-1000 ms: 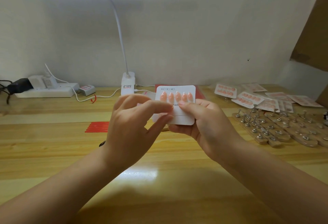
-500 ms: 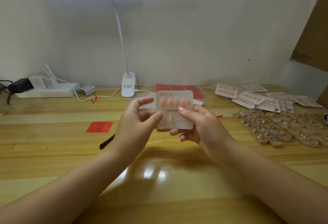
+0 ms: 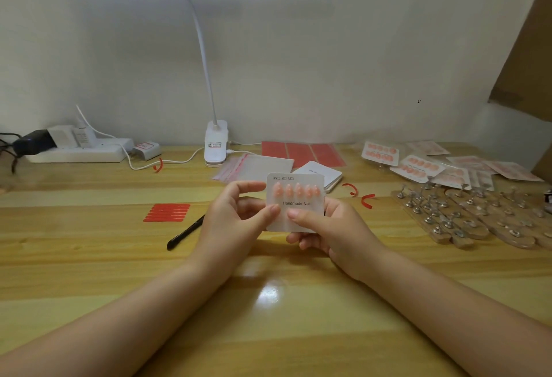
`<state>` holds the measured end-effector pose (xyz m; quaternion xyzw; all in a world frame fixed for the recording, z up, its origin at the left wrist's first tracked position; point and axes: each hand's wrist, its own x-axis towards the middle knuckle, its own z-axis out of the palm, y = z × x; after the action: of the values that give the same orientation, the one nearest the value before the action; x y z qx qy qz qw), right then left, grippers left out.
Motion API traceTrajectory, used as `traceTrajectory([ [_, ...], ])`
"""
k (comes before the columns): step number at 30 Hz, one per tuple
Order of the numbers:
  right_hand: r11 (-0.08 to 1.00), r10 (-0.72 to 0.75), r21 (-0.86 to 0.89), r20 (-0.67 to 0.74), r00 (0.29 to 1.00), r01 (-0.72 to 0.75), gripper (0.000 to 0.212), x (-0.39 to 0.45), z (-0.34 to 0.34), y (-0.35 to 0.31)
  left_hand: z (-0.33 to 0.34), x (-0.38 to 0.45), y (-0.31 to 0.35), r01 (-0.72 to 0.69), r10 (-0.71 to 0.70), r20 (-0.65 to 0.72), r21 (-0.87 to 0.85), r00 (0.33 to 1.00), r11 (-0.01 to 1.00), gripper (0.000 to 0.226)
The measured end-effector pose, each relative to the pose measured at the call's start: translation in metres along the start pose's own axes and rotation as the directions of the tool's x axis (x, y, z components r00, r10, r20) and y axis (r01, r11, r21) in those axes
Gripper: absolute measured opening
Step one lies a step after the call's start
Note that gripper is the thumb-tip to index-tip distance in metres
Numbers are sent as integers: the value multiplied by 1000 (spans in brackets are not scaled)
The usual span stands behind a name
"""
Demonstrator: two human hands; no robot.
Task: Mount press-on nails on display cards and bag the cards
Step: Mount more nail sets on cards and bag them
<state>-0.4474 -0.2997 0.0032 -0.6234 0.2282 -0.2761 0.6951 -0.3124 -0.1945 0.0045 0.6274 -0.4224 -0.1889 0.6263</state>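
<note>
Between my pinching left hand [image 3: 236, 221] and right hand [image 3: 325, 227], I'm lowering the nail card [image 3: 295, 202], now face-on: five nails [image 3: 296, 190] seated, bagging comes next.

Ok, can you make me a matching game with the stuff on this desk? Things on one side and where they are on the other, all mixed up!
Things:
1. nail card
2. black pen
3. power strip
4. bagged cards

Places:
A. back left of the desk, by the wall
B. held up between the left hand and the right hand
C. far right of the desk, in a spread-out pile
D. lying on the desk just left of the left hand

Pairs: 1-B, 2-D, 3-A, 4-C
</note>
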Motion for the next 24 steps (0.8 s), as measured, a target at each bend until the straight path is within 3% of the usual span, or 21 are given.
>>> traceTrajectory([
  [12,996,-34,-86,-18,999,32,15,2,0,4,0,0,-2,16,-15,21,-51,1000,999,42],
  [16,1000,-20,19,11,1000,20,12,2,0,2,1,2,-3,14,-14,-4,-58,1000,998,45],
  [20,983,27,178,80,996,-41,25,2,-1,-3,0,3,-5,-2,1,-16,-41,1000,999,44],
  [24,982,51,183,15,999,-53,21,4,0,-3,2,2,-6,-71,72,-63,25,995,997,41],
])
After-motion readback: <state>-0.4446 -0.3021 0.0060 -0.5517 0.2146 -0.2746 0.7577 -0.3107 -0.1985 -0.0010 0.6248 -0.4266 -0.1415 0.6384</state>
